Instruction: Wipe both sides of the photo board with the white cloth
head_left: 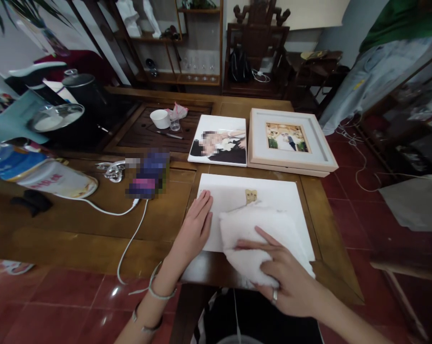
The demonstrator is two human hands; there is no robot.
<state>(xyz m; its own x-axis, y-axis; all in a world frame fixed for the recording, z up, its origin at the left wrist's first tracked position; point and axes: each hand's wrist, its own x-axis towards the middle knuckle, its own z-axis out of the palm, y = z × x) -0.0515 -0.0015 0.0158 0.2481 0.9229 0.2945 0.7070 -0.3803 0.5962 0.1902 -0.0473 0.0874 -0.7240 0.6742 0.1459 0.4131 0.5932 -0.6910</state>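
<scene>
A white panel (pixel 233 188) lies flat on the wooden table before me, with a small brass-coloured hanger plate (pixel 251 196) near its upper middle. My left hand (pixel 198 217) rests open along the panel's left edge, fingers stretched out. Under my right hand (pixel 283 265) is a bunched white cloth (pixel 246 227), gripped and pressed onto the panel. It covers much of the panel's lower right part and hangs over the near edge. A ring sits on one finger of that hand.
Beyond the panel lie a photo panel (pixel 223 129) and light wooden picture frames (pixel 255 165), stacked. To the left are a phone (pixel 149 174) with a white cable (pixel 140 224), a large bottle (pixel 54 177) and a white cup (pixel 160 118). A person in jeans (pixel 373 71) stands at right.
</scene>
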